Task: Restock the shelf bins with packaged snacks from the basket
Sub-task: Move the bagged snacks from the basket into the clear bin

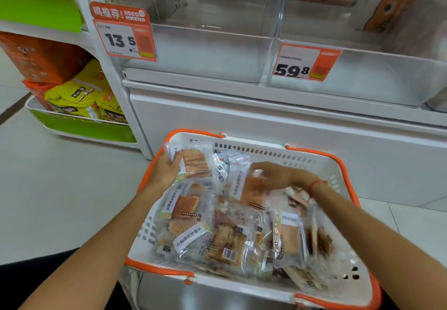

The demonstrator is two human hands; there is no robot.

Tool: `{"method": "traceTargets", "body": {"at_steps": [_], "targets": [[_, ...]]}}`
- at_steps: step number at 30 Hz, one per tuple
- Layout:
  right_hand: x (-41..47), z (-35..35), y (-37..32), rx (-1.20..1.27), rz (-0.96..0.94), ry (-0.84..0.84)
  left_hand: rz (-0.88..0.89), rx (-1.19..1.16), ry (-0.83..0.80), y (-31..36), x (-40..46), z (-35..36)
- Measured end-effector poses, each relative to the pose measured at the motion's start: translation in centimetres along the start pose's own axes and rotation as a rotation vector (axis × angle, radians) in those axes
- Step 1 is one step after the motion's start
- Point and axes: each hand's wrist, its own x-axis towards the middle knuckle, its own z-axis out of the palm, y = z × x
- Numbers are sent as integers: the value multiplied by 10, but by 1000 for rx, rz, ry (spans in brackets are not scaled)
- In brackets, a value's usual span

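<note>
A white basket [271, 151] with orange handles sits low in front of me, filled with several clear-wrapped snack packs [225, 239]. My left hand [167, 172] grips one snack pack [196, 162] at the basket's far left corner, lifted a little above the pile. My right hand [275, 175] reaches over the middle of the pile, fingers curled down onto another pack [252, 192]. Above stand two clear shelf bins: the left bin [205, 53] with a 13.5 price tag and the right bin [377, 80] with a 59.8 tag, both looking bare inside.
A white shelf base [242, 118] runs behind the basket. To the left, a side rack [82, 126] holds yellow bags and orange boxes. An orange fish-shaped pack [396, 2] sits in a bin at the top right. Pale floor spreads to the left.
</note>
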Motion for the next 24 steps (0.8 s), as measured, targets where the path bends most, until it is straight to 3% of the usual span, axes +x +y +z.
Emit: {"method": "traceTargets", "body": {"at_steps": [4,8,16,20,24], "targets": [[-25,-41,16,150,-24,-175,28,110,-124,7,-3,15],[-8,-45,12,309,-109,-139,75,49,-248,22,-9,47],[40,-23,7,328,-131,247,-195,-66,-398,40,-3,70],[42,-13,9,378,-109,342,-175,27,-477,41,-12,75],[34,-8,5,355,-105,440,-121,3,-434,25,-15,73]]}}
